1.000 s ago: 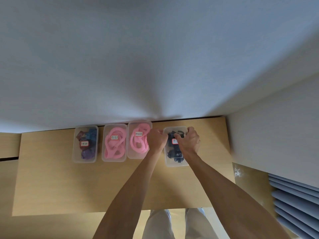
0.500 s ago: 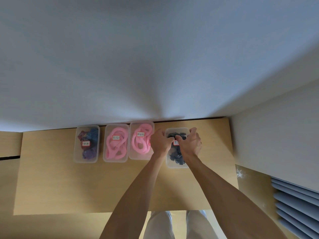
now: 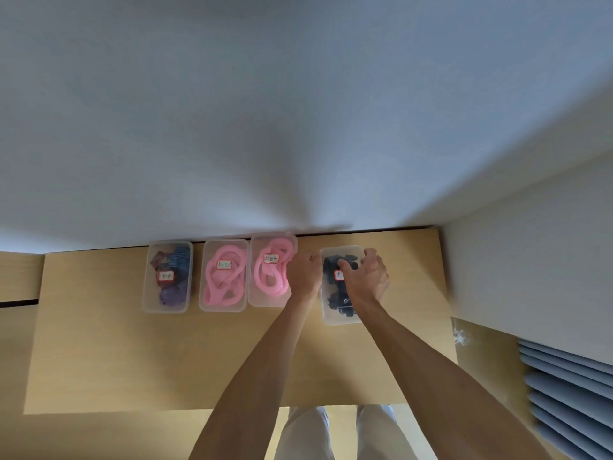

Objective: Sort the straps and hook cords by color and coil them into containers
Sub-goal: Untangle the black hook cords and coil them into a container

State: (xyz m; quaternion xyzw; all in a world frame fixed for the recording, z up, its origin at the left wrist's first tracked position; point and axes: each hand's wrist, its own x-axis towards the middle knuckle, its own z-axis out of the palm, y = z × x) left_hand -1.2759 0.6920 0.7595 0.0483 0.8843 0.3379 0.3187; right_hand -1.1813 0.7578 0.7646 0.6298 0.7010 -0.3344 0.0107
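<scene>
Left hand (image 3: 303, 277) pulled back a bit to the left since half a second ago, now sitting in the gap between the right pink box and the dark one instead of over the dark box's left edge. Right hand (image 3: 366, 280) pretty much where it was. Whole row looks about the same otherwise.

Four clear containers lined up along the far edge of the table (image 3: 132, 360), each with a little red-bordered label. From left: box of purple and blue straps (image 3: 168, 277), first box of pink cords (image 3: 224, 275), second box of pink cords (image 3: 272, 271) touching it, then a gap, then box of dark cords (image 3: 341, 285) off to the right.

Right hand over the far half of the dark box, fingers (image 3: 370, 255) curled around its far right rim, thumb down on the dark stuff near the label. Left hand fingers curled too, but can't tell whether pinching anything, too blurry. Dark cords bunched inside their box, partly hidden by the right wrist.

Pale trousers (image 3: 308, 433) visible past the near table edge, slatted blue thing (image 3: 564, 393) at lower right.
</scene>
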